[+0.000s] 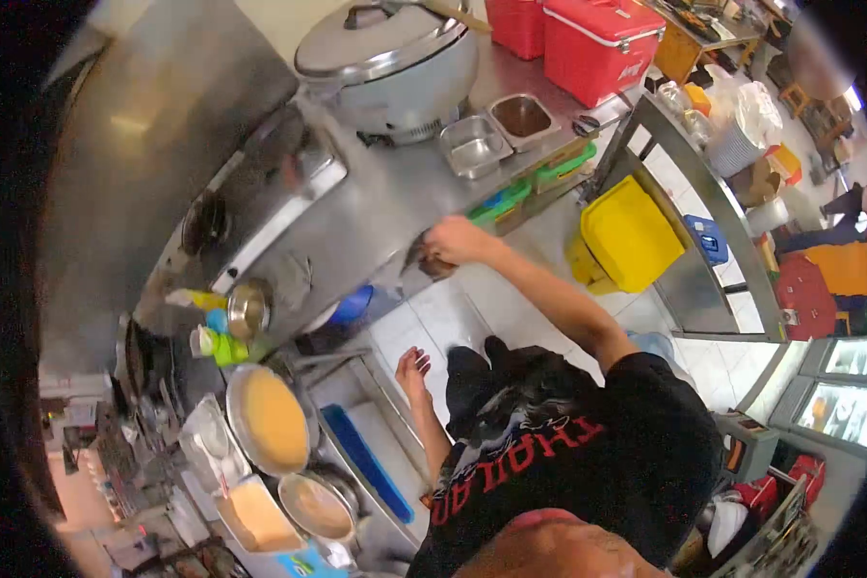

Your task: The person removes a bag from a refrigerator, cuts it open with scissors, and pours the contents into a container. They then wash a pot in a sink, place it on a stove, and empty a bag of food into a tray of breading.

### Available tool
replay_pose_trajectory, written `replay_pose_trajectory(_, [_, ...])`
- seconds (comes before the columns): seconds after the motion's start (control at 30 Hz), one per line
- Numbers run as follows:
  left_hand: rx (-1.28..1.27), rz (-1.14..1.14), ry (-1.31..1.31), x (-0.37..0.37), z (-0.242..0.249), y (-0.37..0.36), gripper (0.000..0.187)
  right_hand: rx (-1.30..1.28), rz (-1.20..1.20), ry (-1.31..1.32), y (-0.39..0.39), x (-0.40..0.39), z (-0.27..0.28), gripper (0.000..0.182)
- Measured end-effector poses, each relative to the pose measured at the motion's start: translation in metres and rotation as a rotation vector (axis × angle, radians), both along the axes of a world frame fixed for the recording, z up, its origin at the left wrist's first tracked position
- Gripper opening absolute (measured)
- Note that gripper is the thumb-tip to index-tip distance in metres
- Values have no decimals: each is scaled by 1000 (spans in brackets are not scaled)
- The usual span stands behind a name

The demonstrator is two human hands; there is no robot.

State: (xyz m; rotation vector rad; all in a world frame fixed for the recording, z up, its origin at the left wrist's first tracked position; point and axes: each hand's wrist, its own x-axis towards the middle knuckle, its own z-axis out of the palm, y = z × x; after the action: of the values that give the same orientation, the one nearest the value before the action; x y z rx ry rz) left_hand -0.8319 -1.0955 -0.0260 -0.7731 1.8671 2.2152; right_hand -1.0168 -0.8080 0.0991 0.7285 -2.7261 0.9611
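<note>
My right hand (456, 241) reaches out to the front edge of the steel counter (376, 222). Its fingers are closed on a small dark object (428, 262), possibly a cloth, pressed against that edge. My left hand (414, 367) hangs lower, over the white tiled floor and beside a lower steel shelf (356, 385). It holds nothing and its fingers are apart. My black shirt with red lettering (549, 453) fills the lower middle of the view.
On the counter stand a big lidded steel pot (385, 48) and two square steel tins (474, 144). Red coolers (597, 43) sit behind. A yellow bin (631, 231) stands on the floor at right. Bowls of yellow-orange liquid (272, 419) and a steel cup (248, 308) sit at left.
</note>
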Motion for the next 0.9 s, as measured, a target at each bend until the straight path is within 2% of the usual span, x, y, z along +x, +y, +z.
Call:
replay_pose_trajectory(0.03, [20, -3, -20, -19, 0, 0, 24, 62, 10, -50, -6, -25, 16, 14])
replay_pose_trajectory(0.07, [12, -51, -12, -65, -3, 1, 24, 124, 4, -26, -12, -78, 10, 14])
replay_pose_trajectory(0.17, [20, -147, 21, -124, -12, 0, 24, 271, 11, -30, -26, -142, -55, 12])
replay_pose_trajectory(0.23, [31, -117, -24, -170, -20, 3, 24, 324, -42, -64, -25, -174, -91, 15])
replay_pose_trajectory(0.33, [42, -92, -69, -235, -11, 22, 21, 182, -226, -166, -7, -182, -126, 28])
replay_pose_trajectory(0.43, [53, -123, -88, -280, -18, 43, 16, -121, -353, 223, 34, -159, -80, 35])
replay_pose_trajectory(0.5, [-1, -239, -73, -287, -12, 61, 15, -238, -890, 32, 85, -121, -78, 27])
replay_pose_trajectory(0.57, [-19, -368, -90, -296, 13, 90, 15, -488, -1402, 30, 148, -108, -77, 37])
replay_pose_trajectory(0.63, [61, -519, -72, -299, 20, 123, 20, -902, -1566, -259, 214, -97, -104, 40])
replay_pose_trajectory(0.67, [87, -632, -56, -307, 18, 140, 23, -1096, -1531, -350, 233, -105, -103, 39])
replay_pose_trajectory(0.73, [20, -650, 60, -325, -6, 182, 24, -1469, -1422, -551, 265, -118, -105, 36])
replay_pose_trajectory(0.77, [-18, -649, 109, -331, -17, 203, 26, -1501, -1293, -545, 273, -123, -105, 34])
replay_pose_trajectory(0.87, [-188, -626, 86, -363, -4, 256, 29, -1565, -1160, -517, 301, -134, -145, 28])
replay_pose_trajectory(0.9, [-223, -588, 71, -372, 2, 270, 30, -1544, -1196, -440, 297, -137, -124, 18])
